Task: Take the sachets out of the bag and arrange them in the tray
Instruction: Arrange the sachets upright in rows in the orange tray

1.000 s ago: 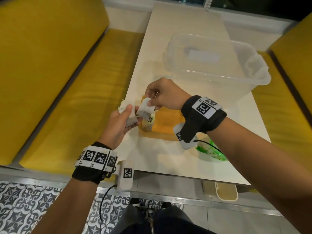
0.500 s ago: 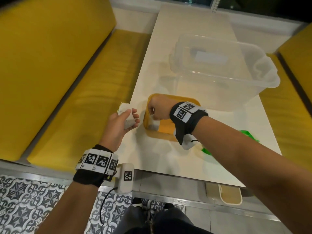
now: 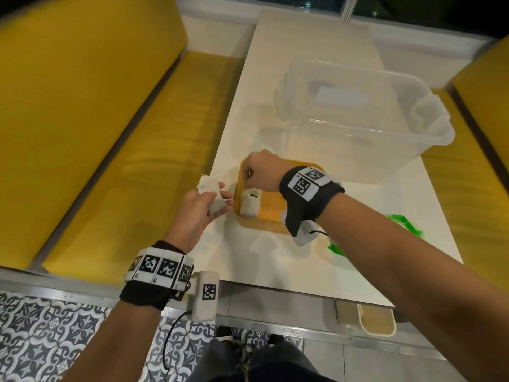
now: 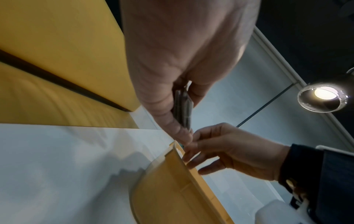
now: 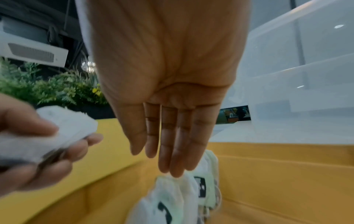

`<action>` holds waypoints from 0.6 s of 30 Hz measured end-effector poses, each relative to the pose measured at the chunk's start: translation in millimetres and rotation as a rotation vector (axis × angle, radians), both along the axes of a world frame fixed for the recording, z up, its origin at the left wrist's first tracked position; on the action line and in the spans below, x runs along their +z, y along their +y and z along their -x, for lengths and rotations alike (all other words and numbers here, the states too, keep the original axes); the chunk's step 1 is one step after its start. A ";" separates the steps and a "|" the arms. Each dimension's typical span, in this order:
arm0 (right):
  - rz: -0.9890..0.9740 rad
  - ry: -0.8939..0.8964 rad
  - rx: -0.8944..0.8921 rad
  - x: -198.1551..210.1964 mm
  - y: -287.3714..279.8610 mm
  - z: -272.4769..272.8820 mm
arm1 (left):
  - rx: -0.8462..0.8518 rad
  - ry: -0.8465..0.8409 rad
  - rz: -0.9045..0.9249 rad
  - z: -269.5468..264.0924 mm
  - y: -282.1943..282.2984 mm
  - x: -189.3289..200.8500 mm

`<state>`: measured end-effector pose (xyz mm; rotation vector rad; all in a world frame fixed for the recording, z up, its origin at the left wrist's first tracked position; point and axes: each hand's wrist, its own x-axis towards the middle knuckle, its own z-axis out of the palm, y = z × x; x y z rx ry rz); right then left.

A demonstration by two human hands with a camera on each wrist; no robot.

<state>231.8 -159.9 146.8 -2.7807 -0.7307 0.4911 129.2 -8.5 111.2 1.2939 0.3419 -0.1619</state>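
A yellow tray (image 3: 278, 216) lies on the white table, with a couple of white sachets (image 3: 250, 205) at its left end. My right hand (image 3: 251, 178) hovers just above those tray sachets (image 5: 172, 197), fingers straight and pointing down, holding nothing. Left of the tray, my left hand (image 3: 213, 204) grips a small stack of white sachets (image 3: 210, 195), pinched between thumb and fingers (image 4: 182, 109). The green bag (image 3: 402, 224) lies on the table to the right, mostly hidden behind my right forearm.
A large clear plastic bin (image 3: 358, 128) stands on the table just behind the tray. Yellow bench seats run along both sides of the table. The table's near edge is close below my left wrist.
My right hand carried a sachet from my left hand down into the tray's left end and let go. It now hovers open above it. My left hand keeps its stack.
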 end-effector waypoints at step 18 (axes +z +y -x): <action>-0.549 -0.043 0.017 25.3 -19.7 44.6 | -0.169 -0.093 -0.019 -1.1 -33.8 13.5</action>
